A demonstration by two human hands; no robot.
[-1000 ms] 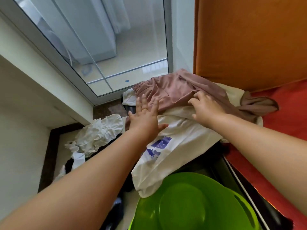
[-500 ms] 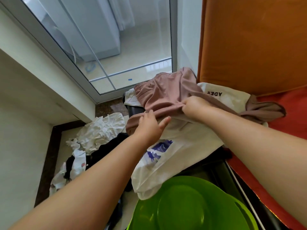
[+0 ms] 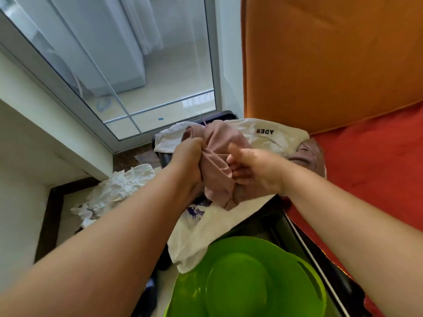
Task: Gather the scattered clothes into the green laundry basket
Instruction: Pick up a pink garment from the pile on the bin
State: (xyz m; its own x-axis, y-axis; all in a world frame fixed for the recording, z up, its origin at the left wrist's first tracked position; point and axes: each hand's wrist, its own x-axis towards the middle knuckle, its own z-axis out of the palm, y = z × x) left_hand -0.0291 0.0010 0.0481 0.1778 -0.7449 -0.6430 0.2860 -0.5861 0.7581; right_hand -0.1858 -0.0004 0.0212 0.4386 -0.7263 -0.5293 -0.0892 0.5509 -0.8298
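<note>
A dusty pink garment is bunched between both hands in the middle of the view. My left hand grips its left side in a fist. My right hand holds its right side with curled fingers. Under it lies a white shirt with a purple print and black lettering. The green laundry basket sits at the bottom centre, with the white shirt's edge hanging over its rim. A crumpled white cloth lies on the floor to the left.
An orange cushion and a red seat fill the right side. A glass sliding door stands ahead, a white ledge at left. Dark clothes lie on the floor beside the basket.
Both hands have closed on the pink garment and gathered it into a bundle, pulling it back off the white shirt. The shirt's lettering has come into view.
</note>
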